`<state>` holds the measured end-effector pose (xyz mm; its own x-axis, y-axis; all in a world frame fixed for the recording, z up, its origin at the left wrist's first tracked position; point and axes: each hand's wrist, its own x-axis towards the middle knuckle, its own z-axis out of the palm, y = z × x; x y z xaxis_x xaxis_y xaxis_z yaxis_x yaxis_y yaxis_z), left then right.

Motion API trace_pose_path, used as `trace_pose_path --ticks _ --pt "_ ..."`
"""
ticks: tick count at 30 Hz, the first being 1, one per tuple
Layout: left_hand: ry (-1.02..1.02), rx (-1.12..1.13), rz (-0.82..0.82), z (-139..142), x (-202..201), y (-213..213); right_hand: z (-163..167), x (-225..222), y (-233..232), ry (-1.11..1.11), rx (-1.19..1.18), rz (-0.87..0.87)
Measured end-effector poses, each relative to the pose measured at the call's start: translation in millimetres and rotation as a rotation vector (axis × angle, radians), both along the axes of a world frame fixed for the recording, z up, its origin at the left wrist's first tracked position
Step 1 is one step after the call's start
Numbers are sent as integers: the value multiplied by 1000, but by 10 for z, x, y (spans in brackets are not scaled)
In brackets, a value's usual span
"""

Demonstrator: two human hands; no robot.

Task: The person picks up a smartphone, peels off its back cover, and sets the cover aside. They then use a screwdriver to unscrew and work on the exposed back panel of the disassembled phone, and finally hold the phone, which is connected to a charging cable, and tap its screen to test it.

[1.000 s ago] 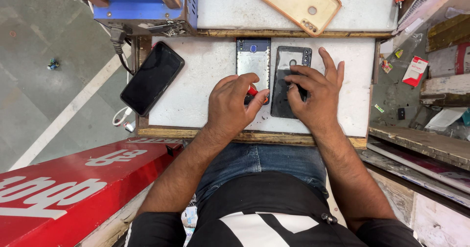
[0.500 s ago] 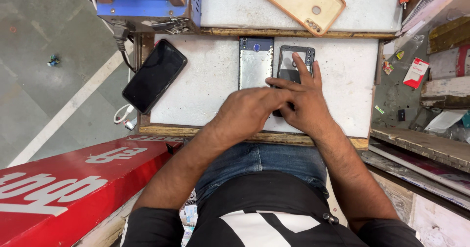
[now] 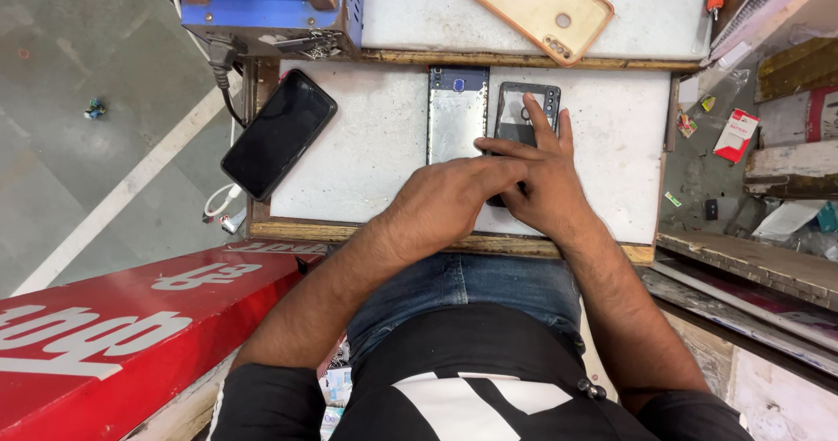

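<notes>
Now both hands press flat on the dark phone back cover (image 3: 525, 113) near the worktop's (image 3: 367, 157) far edge: right hand (image 3: 546, 183) open over it, left hand (image 3: 449, 198) touching its lower part.

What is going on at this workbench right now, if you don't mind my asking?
A person is working on a dark phone back cover lying on a white board. The right hand presses it flat, while the left hand reaches across over it. A silver phone frame lies just beside it, and a black phone rests at the board's left edge.

Both hands meet, left hand (image 3: 454, 198) overlapping right hand (image 3: 546, 179), fingers extended.
</notes>
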<state>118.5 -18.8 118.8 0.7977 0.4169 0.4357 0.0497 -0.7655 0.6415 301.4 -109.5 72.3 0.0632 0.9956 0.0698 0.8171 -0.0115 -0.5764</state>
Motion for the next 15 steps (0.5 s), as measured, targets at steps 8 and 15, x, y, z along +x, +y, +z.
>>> trace_pose_path --ticks 8,15 --pt "33 -62 -21 32 -8 61 20 7 -7 -11 13 16" --pt "99 3 80 8 -29 32 26 9 20 -5 31 24"
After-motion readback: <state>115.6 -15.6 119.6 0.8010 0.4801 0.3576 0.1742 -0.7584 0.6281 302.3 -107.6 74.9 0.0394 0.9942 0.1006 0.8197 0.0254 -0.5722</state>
